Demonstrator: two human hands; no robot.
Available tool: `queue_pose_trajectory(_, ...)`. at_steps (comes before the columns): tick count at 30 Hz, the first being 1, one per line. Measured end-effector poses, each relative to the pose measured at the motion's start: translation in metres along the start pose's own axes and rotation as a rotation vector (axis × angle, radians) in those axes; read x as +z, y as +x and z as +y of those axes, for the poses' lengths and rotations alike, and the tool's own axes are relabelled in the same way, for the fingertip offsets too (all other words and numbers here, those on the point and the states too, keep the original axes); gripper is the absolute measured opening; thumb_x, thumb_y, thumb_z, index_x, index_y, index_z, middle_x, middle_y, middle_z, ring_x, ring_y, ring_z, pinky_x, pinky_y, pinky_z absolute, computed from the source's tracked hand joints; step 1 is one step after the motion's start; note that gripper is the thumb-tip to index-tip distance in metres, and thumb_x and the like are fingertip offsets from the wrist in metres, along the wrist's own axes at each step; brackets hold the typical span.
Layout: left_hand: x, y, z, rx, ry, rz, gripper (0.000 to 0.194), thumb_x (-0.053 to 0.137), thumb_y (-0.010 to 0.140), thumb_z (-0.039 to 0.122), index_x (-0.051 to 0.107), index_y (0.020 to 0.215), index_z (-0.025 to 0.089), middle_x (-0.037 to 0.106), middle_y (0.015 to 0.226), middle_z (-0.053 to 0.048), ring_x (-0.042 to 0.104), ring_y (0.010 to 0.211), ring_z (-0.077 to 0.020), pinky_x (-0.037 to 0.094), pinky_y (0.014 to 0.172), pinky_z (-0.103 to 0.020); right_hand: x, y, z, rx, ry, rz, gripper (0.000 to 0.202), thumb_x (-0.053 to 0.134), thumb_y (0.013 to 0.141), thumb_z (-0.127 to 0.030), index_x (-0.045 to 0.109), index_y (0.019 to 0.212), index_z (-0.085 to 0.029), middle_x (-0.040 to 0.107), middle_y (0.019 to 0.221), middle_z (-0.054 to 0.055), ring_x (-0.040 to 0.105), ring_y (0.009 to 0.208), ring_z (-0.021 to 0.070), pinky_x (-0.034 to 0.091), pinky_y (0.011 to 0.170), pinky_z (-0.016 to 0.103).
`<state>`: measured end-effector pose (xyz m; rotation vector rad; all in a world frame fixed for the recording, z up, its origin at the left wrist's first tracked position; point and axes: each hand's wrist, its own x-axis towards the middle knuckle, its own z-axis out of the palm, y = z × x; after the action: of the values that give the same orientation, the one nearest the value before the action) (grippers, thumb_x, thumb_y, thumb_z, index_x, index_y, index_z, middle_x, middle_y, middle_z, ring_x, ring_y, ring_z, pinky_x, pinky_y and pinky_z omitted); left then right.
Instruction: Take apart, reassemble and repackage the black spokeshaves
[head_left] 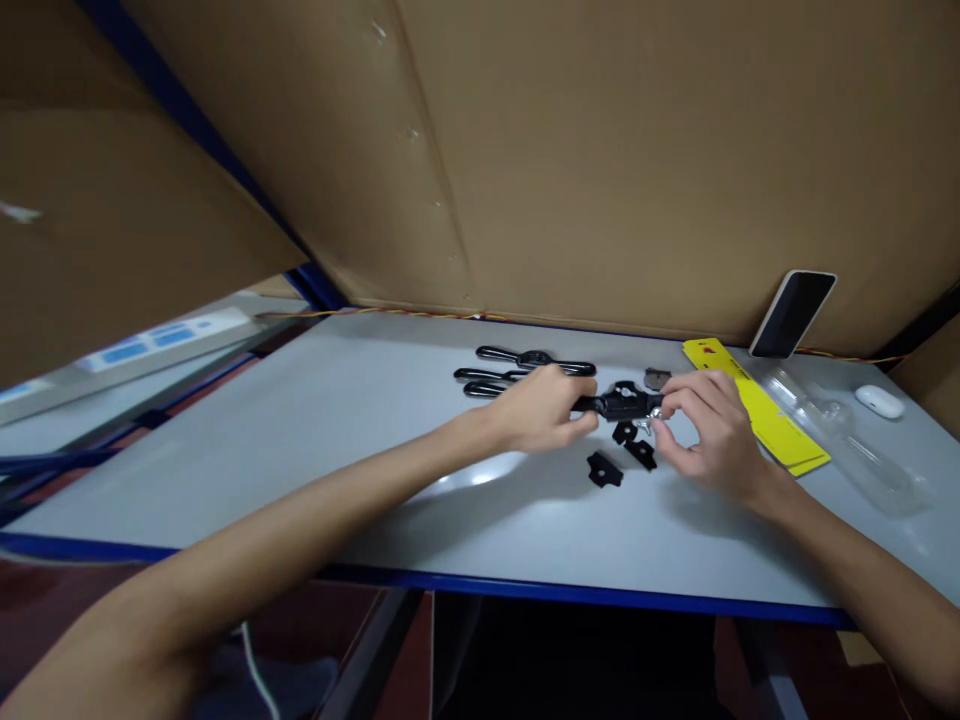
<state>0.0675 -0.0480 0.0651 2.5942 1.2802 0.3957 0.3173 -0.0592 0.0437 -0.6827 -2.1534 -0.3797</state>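
A black spokeshave (626, 405) is held just above the table, with my left hand (544, 408) closed around its left handle. At its right end my right hand (709, 430) pinches a small silver screw (655, 412) between thumb and fingers; the fingers partly hide that end. More black spokeshaves (535, 358) lie behind my left hand, which covers part of them. Below the held one are loose black metal plates, among them a notched plate (604, 470) with a centre hole. A greyish blade (657, 378) lies behind, and small silver screws (643, 427) show near my right fingertips.
Right of my hands lie a yellow backing card (757, 405) and a clear plastic blister shell (862, 450). A phone (793, 314) leans on the cardboard wall (600, 160). A white earbud case (880, 401) sits at the right. A power strip (165, 338) is at far left.
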Motion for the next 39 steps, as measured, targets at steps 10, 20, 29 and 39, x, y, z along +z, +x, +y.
queue_pose_trajectory(10,0.048,-0.02,0.002,0.071,-0.129,0.153,0.021,0.044,0.082,0.032,0.049,0.066,0.02,0.051,0.059,0.0,0.041,0.052,-0.0131,0.03,0.054,-0.029,-0.002,-0.005,-0.011,0.005,-0.102,-0.191,0.028,0.056,0.093,-0.029,0.065,0.115,-0.014,0.077,0.087,0.007,0.068,0.069,0.0224,0.046,0.065,0.035)
queue_pose_trajectory(20,0.056,-0.018,-0.012,0.099,0.084,0.167,0.029,0.044,0.087,0.036,0.056,0.067,0.019,0.061,0.072,-0.007,0.056,0.074,-0.0216,0.043,0.075,-0.039,0.012,-0.016,-0.001,0.086,-0.04,-0.403,0.034,0.048,0.106,-0.041,0.073,0.103,-0.018,0.074,0.088,0.006,0.065,0.071,0.0192,0.043,0.066,0.033)
queue_pose_trajectory(29,0.056,-0.02,-0.004,-0.106,0.009,0.136,0.027,0.045,0.082,0.036,0.065,0.086,0.018,0.064,0.067,-0.005,0.052,0.056,-0.0182,0.029,0.053,-0.031,0.015,-0.015,-0.01,0.145,-0.106,-0.413,0.041,0.039,0.109,-0.041,0.069,0.092,-0.019,0.073,0.079,0.004,0.062,0.066,0.0173,0.031,0.06,0.032)
queue_pose_trajectory(39,0.059,-0.017,-0.001,-0.018,0.068,0.041,0.025,0.045,0.087,0.033,0.064,0.09,0.017,0.069,0.077,-0.007,0.062,0.066,-0.0221,0.035,0.056,-0.032,0.016,-0.013,-0.007,0.218,-0.167,-0.413,0.042,0.036,0.107,-0.034,0.068,0.083,-0.021,0.069,0.068,0.003,0.056,0.058,0.0165,0.025,0.06,0.033)
